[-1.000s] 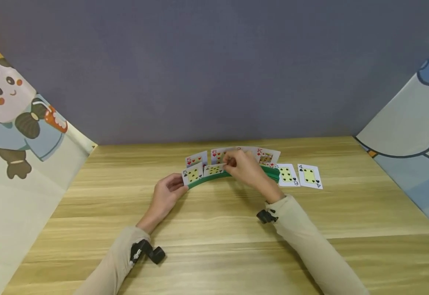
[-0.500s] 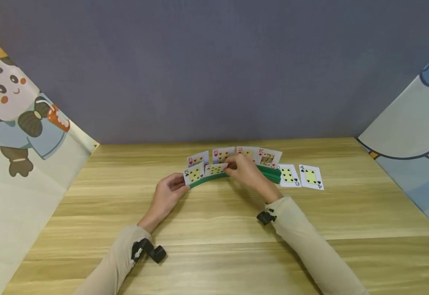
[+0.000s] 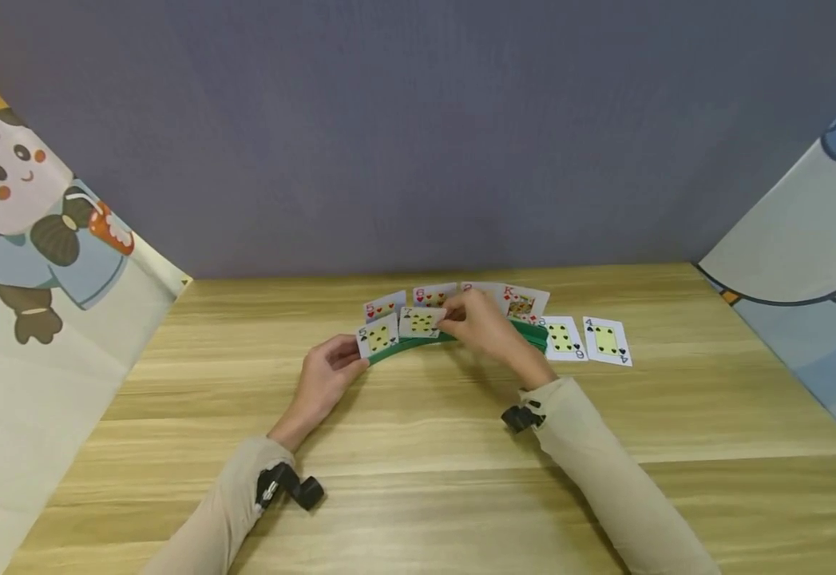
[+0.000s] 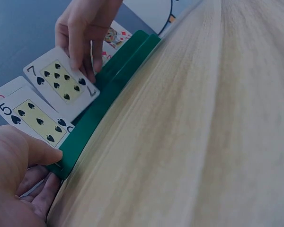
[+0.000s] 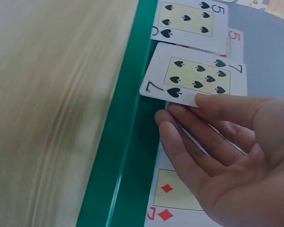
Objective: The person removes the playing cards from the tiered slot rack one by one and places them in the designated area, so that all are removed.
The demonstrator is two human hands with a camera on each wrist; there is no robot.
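My right hand (image 3: 481, 323) pinches the seven of spades (image 5: 201, 73) by its edge, between thumb and fingers. The card is tilted over the front of a curved green card holder (image 4: 109, 85), its lower corner right at the front slot in the right wrist view. At the holder's left end, my left hand (image 3: 327, 379) grips it, thumb in front and fingers beneath. Beside that thumb the five of spades (image 4: 38, 120) stands in the front slot. Behind are the five of hearts (image 3: 386, 305), six of hearts (image 3: 435, 295) and king of diamonds (image 3: 524, 303); a red two is partly hidden by my right hand.
To the right of the holder, the six of spades (image 3: 564, 339) and four of spades (image 3: 608, 341) lie face up on the wooden table (image 3: 418, 479). A grey panel (image 3: 418, 144) rises at the table's back edge, with printed panels at both sides.
My right hand has risen a little with the seven of spades, which now sits higher and shows more of its face. My left hand keeps its place at the holder's end.
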